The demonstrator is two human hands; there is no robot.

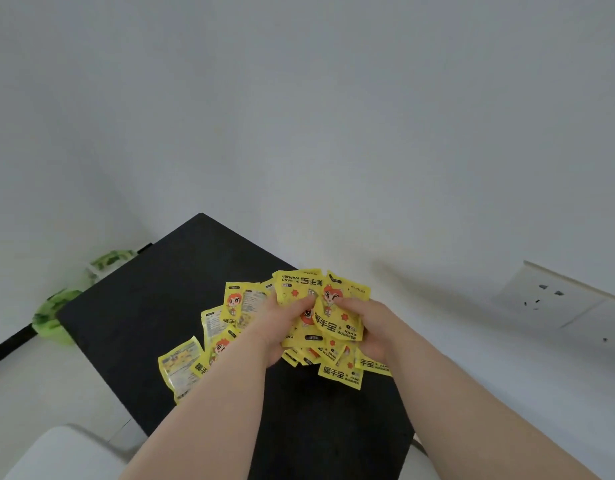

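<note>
Several yellow hand warmer packets with a red cartoon figure lie and fan out over a black table [153, 306]. My left hand [281, 323] and my right hand [368, 327] both grip a bunch of these packets [333, 317], held just above the table, thumbs pressed on the top ones. More loose packets [181, 365] lie flat on the table to the left of my left forearm, and a few [340, 374] poke out below my hands.
The table stands against a white wall. A green and white plastic bag [56, 313] sits on the floor beyond the table's left edge. A white wall socket plate [555, 299] is at the right. A pale chair edge [67, 448] shows at the bottom left.
</note>
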